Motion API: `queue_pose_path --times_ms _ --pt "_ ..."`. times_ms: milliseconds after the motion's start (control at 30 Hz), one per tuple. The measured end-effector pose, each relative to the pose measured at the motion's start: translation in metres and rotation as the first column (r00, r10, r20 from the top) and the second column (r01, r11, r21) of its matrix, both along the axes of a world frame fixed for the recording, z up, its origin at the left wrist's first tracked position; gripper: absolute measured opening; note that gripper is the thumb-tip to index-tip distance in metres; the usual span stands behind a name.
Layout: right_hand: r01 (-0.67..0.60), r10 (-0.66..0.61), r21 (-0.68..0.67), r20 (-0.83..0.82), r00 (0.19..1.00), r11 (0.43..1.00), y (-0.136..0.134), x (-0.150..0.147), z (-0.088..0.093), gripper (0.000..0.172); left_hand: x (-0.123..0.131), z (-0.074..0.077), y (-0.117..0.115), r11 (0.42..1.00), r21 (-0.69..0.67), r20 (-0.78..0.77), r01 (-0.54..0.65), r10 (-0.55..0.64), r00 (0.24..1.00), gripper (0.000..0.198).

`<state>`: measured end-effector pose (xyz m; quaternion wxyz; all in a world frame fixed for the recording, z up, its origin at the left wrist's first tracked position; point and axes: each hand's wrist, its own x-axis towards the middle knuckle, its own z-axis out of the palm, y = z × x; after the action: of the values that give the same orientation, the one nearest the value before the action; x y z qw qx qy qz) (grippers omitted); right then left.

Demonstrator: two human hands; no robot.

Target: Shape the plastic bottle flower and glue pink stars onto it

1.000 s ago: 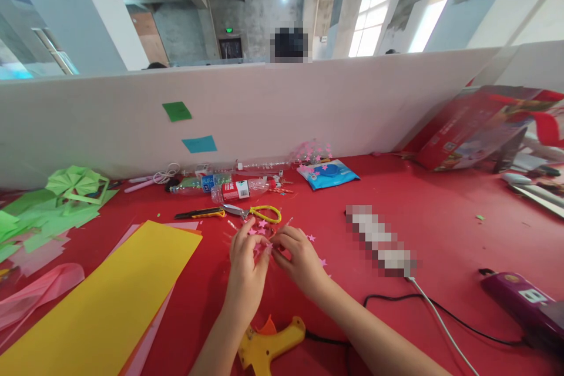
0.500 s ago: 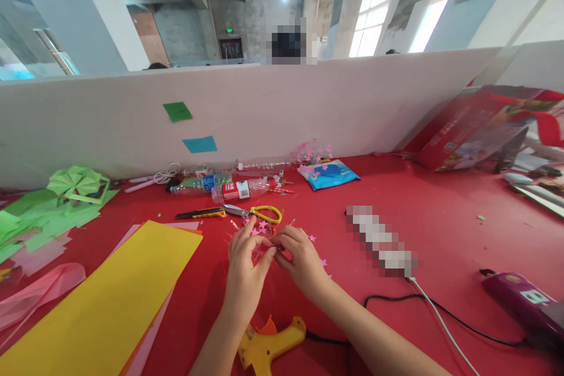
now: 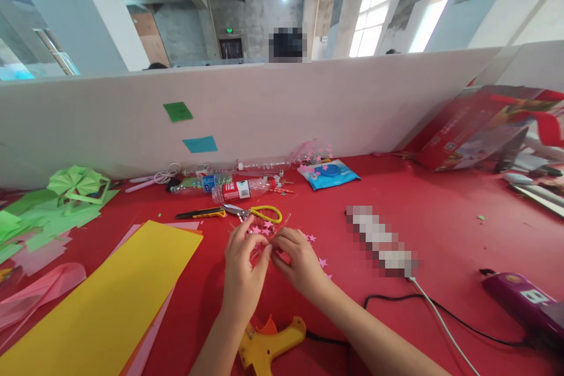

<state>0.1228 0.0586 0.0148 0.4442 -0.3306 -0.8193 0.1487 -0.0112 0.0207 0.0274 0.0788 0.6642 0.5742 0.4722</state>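
Note:
My left hand and my right hand meet fingertip to fingertip over the red table. Both are closed in a pinch; what lies between the fingers is too small to make out. Pink stars on clear plastic show just behind and between the hands, with more stars beside my right hand. Yellow-handled scissors lie beyond the fingertips, next to a yellow and black cutter. A yellow glue gun rests between my forearms.
Yellow paper and green paper lie left. Plastic bottles and a blue packet stand near the white partition. At right are cables, a purple device and a red bag.
My left hand has shifted slightly left, and its fingertips have moved a little. The pink stars near the hands have shifted slightly.

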Motion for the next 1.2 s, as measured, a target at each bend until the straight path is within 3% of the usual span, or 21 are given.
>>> queue_pose_path --times_ms 233,633,967,1200 --pt "0.036 -0.037 -0.023 -0.026 0.999 0.999 0.001 0.001 -0.001 0.013 -0.003 0.000 0.001 0.997 0.062 -0.082 -0.041 0.046 0.996 0.019" --pt "0.175 -0.176 -0.075 0.003 0.984 0.982 -0.001 0.003 0.004 0.012 -0.008 -0.004 0.004 0.990 0.116 -0.164 -0.077 0.095 0.982 0.011" --pt "0.107 -0.110 0.115 0.014 0.994 0.988 -0.007 0.005 0.008 0.024 -0.009 -0.002 0.003 0.992 0.113 -0.134 -0.062 0.077 0.988 0.014" --pt "0.133 -0.130 0.114 -0.031 0.991 0.985 -0.006 0.006 0.009 0.021 -0.014 -0.002 0.004 0.989 0.115 -0.116 -0.089 0.102 0.988 0.015"
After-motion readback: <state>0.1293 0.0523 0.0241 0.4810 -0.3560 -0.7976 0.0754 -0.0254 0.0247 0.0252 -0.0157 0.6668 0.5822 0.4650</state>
